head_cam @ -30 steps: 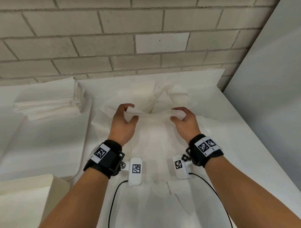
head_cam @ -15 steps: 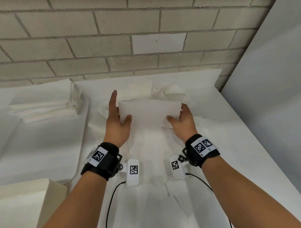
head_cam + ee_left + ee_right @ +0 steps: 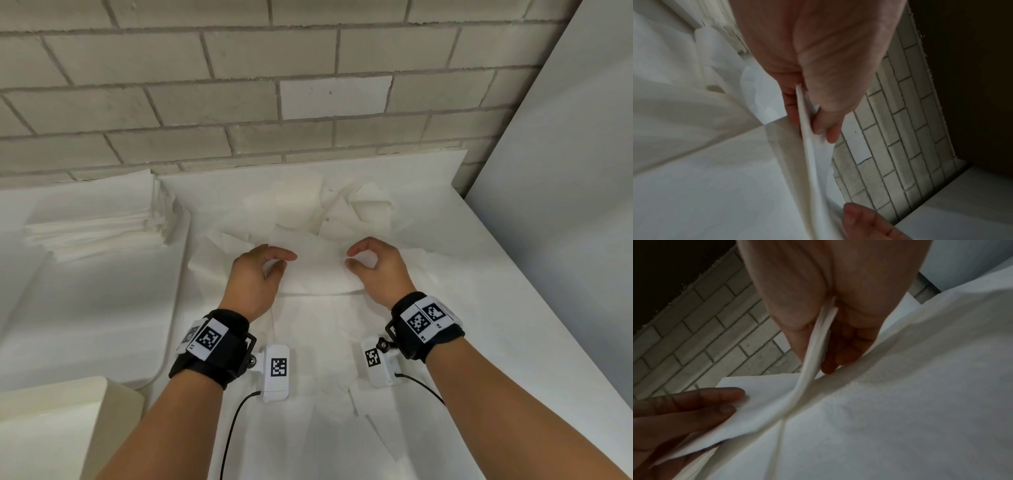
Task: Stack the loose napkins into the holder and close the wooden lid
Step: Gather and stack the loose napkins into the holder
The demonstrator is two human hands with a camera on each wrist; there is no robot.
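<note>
A folded white napkin [image 3: 317, 270] is held between both hands above the white table, over a heap of loose napkins [image 3: 329, 212]. My left hand [image 3: 274, 262] pinches its left edge between thumb and fingers; the wrist view shows the napkin [image 3: 807, 123] clamped there. My right hand [image 3: 352, 257] pinches the right edge, the napkin [image 3: 818, 340] running between thumb and fingers. A neat stack of napkins [image 3: 99, 219] lies at the back left. No wooden lid shows in any view.
A brick wall [image 3: 274, 85] runs along the back of the table. A white panel [image 3: 565, 171] rises at the right. A cream box corner [image 3: 61, 428] sits at the near left. More loose napkin sheets [image 3: 329, 428] cover the table between my forearms.
Both hands pulled the napkin nearer and lower from the raised, flat hold. The left hand's fingers, straight half a second ago, now curl over its edge.
</note>
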